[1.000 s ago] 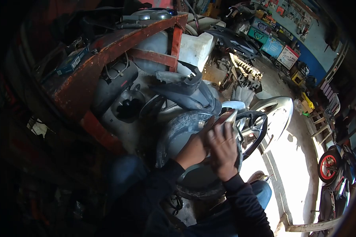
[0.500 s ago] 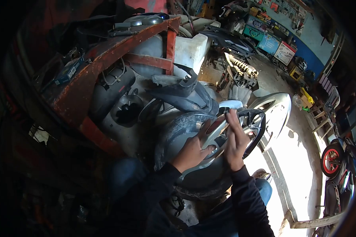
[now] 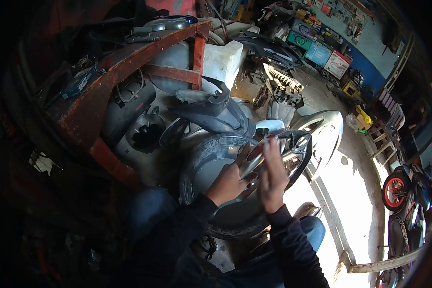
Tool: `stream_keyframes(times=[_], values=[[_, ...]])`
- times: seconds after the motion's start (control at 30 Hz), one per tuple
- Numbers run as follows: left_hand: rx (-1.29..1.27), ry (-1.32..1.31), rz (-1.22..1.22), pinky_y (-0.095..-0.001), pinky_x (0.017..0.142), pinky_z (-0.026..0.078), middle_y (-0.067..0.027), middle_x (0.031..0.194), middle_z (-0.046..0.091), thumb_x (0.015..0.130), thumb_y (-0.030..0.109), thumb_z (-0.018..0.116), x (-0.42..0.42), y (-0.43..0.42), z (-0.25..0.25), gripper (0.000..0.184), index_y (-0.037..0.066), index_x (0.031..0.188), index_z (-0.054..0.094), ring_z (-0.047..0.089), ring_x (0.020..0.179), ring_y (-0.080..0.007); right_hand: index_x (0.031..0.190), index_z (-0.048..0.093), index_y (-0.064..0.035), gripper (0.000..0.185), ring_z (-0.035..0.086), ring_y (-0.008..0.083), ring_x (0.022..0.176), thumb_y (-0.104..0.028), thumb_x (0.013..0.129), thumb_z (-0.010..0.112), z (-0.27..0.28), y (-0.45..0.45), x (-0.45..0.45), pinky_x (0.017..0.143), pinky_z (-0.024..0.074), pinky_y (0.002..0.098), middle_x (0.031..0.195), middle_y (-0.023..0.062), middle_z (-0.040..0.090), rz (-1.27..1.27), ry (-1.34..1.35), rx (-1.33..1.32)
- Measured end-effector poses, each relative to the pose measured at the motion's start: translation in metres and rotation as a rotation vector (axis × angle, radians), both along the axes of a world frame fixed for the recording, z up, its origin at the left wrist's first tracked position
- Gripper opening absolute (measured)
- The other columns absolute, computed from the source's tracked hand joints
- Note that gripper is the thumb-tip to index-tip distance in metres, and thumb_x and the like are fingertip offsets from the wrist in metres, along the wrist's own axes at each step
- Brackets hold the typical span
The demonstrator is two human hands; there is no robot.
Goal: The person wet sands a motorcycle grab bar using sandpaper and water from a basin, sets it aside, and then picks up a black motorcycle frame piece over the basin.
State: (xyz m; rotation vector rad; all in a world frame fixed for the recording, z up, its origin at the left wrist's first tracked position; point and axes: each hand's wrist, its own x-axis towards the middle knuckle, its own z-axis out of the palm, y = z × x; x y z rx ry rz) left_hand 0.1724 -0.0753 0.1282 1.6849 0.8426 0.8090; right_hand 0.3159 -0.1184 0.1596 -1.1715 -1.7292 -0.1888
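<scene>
My left hand (image 3: 229, 186) is clamped on the silver part (image 3: 251, 163) over the round tub (image 3: 189, 168), centre of the frame; if my flat, blurred right hand (image 3: 273, 178) pushes too hard, it may slip.

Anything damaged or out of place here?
Mostly wear and clutter. The red bench has chipped paint along its edge, and the dark tub has pale smears on its rim. A loose grey panel lies in a jumble beyond it.
</scene>
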Motion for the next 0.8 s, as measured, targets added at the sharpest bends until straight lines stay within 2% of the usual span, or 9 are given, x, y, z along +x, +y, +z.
stream_keyframes(times=[0.1,0.17,0.2,0.3,0.4,0.5,0.63,0.77,0.8], values=[[0.119,0.029,0.023,-0.0396,0.103,0.044,-0.0219,0.144,0.051,0.089,0.015,0.067,0.002,0.002,-0.006,0.080,0.009,0.156,0.024,0.054,0.129,-0.0347,0.140,0.052,0.0005,0.067,0.035,0.0393,0.144,0.015,0.075,0.042,-0.019,-0.013,0.006,0.118,0.0287,0.0439,0.150,0.0257,0.043,0.084,-0.227,-0.010],[0.112,0.052,0.042,-0.0392,0.105,0.043,-0.0210,0.147,0.048,0.090,0.014,0.067,0.004,-0.003,-0.001,0.077,0.009,0.156,0.026,0.052,0.131,-0.0342,0.140,0.052,0.0004,0.067,0.035,0.0387,0.144,0.015,0.076,0.043,0.000,0.001,0.012,0.117,0.0294,0.0438,0.150,0.0259,0.043,0.012,-0.039,-0.023],[0.115,0.012,0.052,-0.0410,0.091,0.048,-0.0257,0.130,0.056,0.090,0.012,0.066,0.006,-0.004,-0.001,0.081,0.009,0.156,0.020,0.059,0.115,-0.0395,0.140,0.052,0.0002,0.065,0.035,0.0385,0.144,0.014,0.077,0.046,0.002,0.002,0.012,0.117,0.0302,0.0434,0.150,0.0260,0.043,0.009,-0.018,-0.047],[0.311,-0.119,0.079,-0.0437,0.074,0.054,-0.0299,0.112,0.065,0.089,0.007,0.065,0.006,0.006,-0.015,0.083,0.006,0.157,0.016,0.066,0.095,-0.0440,0.138,0.054,0.0007,0.061,0.037,0.0383,0.143,0.014,0.079,0.048,-0.012,-0.017,-0.006,0.116,0.0317,0.0446,0.148,0.0247,0.045,0.095,-0.231,-0.050],[0.358,-0.057,0.265,-0.0456,0.069,0.053,-0.0256,0.096,0.069,0.090,0.008,0.064,0.014,0.003,-0.015,0.066,0.014,0.148,0.034,0.067,0.088,-0.0442,0.136,0.056,0.0014,0.057,0.040,0.0379,0.142,0.013,0.081,0.049,0.000,-0.011,-0.005,0.116,0.0318,0.0434,0.146,0.0257,0.048,0.126,0.011,-0.088],[0.162,-0.127,0.309,-0.0387,0.082,0.053,-0.0216,0.114,0.068,0.090,0.010,0.066,0.021,-0.012,0.026,0.060,0.011,0.145,0.043,0.069,0.104,-0.0351,0.138,0.054,0.0026,0.049,0.043,0.0349,0.140,0.008,0.089,0.048,0.016,-0.010,-0.015,0.114,0.0339,0.0383,0.146,0.0253,0.048,0.148,0.331,-0.104],[0.151,-0.253,0.462,-0.0380,0.080,0.054,-0.0173,0.110,0.070,0.091,0.010,0.065,0.033,-0.025,0.034,0.058,0.014,0.144,0.042,0.070,0.103,-0.0331,0.141,0.051,0.0017,0.047,0.047,0.0274,0.137,0.003,0.095,0.048,0.020,-0.007,-0.021,0.112,0.0350,0.0342,0.148,0.0192,0.049,0.189,0.496,-0.189],[0.328,-0.229,0.465,-0.0366,0.082,0.054,-0.0197,0.114,0.067,0.093,0.011,0.062,0.031,-0.030,0.047,0.066,0.010,0.150,0.030,0.070,0.103,-0.0338,0.141,0.050,0.0032,0.044,0.047,0.0221,0.135,-0.003,0.098,0.054,0.047,-0.010,-0.017,0.110,0.0356,0.0312,0.146,0.0168,0.051,0.296,0.704,-0.399],[0.308,-0.212,0.415,-0.0382,0.088,0.052,-0.0237,0.123,0.062,0.093,0.013,0.063,0.030,-0.035,0.048,0.078,0.001,0.154,0.016,0.066,0.110,-0.0348,0.141,0.049,0.0049,0.050,0.049,0.0204,0.132,-0.004,0.094,0.062,0.049,-0.009,-0.014,0.109,0.0364,0.0314,0.142,0.0172,0.055,0.343,0.791,-0.452]])
